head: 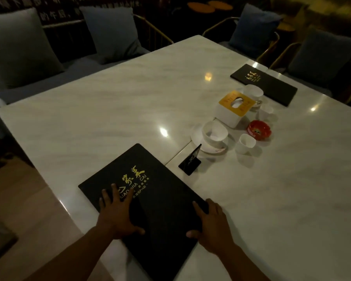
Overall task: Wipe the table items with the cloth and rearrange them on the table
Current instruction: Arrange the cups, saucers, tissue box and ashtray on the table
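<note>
Your left hand (118,213) lies flat with fingers spread on the near black menu (148,201), pressing its cover and gripping nothing; your right hand (211,224) rests at the menu's right edge, fingers curled loosely against it, thumb on the cover. The menu sits skewed at the near edge of the marble table (109,110), overhanging it slightly. No cloth is in view, so this looks like positioning, not wiping: keep the left palm down as a pivot and slide, not lift, with the right hand until the menu squares to the table edge. Moving right, count one black card stand (190,160), one bowl on a saucer (214,132), a second bowl (252,91) farther back, one tissue box (234,107), two small white cups (246,142) (265,111), one red ashtray (259,129), and a second menu (265,84) at the far right. That makes two menus.
</note>
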